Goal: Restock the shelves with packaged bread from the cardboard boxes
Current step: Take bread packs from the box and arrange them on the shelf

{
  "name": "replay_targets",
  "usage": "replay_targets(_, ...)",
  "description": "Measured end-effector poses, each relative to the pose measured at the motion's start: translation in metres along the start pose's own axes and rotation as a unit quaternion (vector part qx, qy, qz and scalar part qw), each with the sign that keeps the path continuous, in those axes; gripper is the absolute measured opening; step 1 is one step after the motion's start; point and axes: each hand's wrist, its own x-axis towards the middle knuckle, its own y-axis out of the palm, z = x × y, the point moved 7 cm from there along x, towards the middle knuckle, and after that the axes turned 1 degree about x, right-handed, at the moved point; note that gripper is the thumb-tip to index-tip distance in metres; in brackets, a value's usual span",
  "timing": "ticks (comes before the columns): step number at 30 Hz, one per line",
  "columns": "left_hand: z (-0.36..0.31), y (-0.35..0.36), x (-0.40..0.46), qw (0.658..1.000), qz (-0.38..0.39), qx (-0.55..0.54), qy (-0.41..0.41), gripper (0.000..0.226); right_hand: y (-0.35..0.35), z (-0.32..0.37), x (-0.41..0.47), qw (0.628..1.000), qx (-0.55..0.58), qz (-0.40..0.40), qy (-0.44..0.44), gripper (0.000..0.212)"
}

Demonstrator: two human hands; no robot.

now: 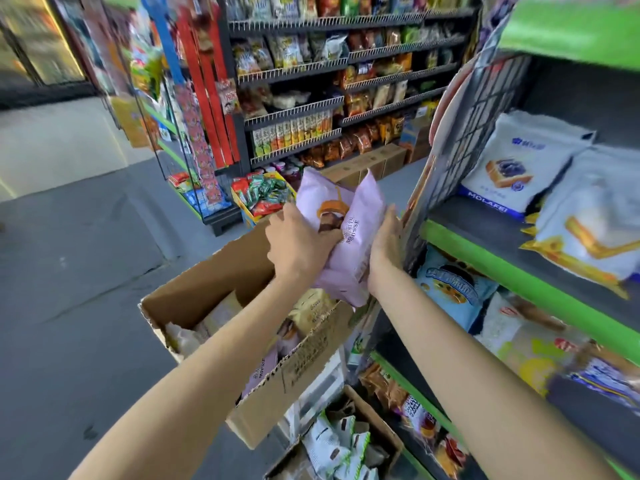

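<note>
1. i see the left hand (298, 239) with fingers curled round a lilac bread pack (346, 233) printed "mousse", held above the open cardboard box (277, 386).
2. the right hand (386, 247) presses flat on the pack's other side, fingers straight and together.
3. on the green-edged shelf (485, 258) to the right, a white bag (519, 168) reads "molafei".
</note>
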Motion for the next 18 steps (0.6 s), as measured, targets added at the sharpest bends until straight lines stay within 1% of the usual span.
replay_targets(3, -0.035, -0.003, -0.026, 1.0, -0.016, -0.004, 0.005, 0.065, -0.019, 0.031, -0.02, 0.987, -0.108, 0.111, -0.052, 0.097)
replay_targets(4, -0.049, 0.0, -0.036, 1.0, -0.021, -0.004, 0.021, 0.064, -0.033, 0.039, -0.024, 0.982, -0.12, 0.126, -0.067, 0.108)
replay_targets(5, -0.065, 0.003, -0.047, 0.999, -0.025, -0.002, 0.041, 0.064, -0.05, 0.046, -0.026, 0.98, -0.122, 0.133, -0.077, 0.113)
replay_targets(6, -0.082, 0.007, -0.059, 0.998, -0.026, -0.005, 0.06, 0.064, -0.069, 0.056, -0.027, 0.98, -0.115, 0.137, -0.092, 0.11)
replay_targets(7, -0.1, 0.012, -0.07, 0.997, -0.024, -0.009, 0.076, 0.066, -0.091, 0.066, -0.027, 0.981, -0.097, 0.136, -0.099, 0.102)
replay_targets(9, -0.135, 0.023, -0.091, 0.994, -0.016, -0.015, 0.106, 0.067, -0.135, 0.082, -0.028, 0.987, -0.06, 0.126, -0.084, 0.09)
replay_targets(11, -0.167, 0.036, -0.109, 0.99, -0.002, -0.011, 0.14, 0.068, -0.184, 0.096, -0.027, 0.992, -0.049, 0.098, -0.07, 0.08)
replay_targets(13, -0.193, 0.049, -0.125, 0.986, 0.012, -0.01, 0.168, 0.068, -0.224, 0.108, -0.028, 0.992, -0.028, 0.106, -0.06, 0.073)
replay_targets(14, -0.205, 0.056, -0.134, 0.983, 0.018, -0.006, 0.182, 0.067, -0.243, 0.114, -0.029, 0.991, -0.004, 0.12, -0.053, 0.061)
replay_targets(16, -0.228, 0.071, -0.152, 0.976, 0.031, 0.003, 0.217, 0.067, -0.282, 0.125, -0.033, 0.988, 0.048, 0.139, -0.05, 0.02)
replay_targets(17, -0.24, 0.077, -0.161, 0.972, 0.037, 0.004, 0.233, 0.067, -0.301, 0.129, -0.036, 0.986, 0.065, 0.145, -0.044, 0.014)
replay_targets(18, -0.252, 0.083, -0.169, 0.968, 0.041, 0.004, 0.247, 0.068, -0.319, 0.132, -0.034, 0.987, 0.069, 0.142, -0.043, 0.018)
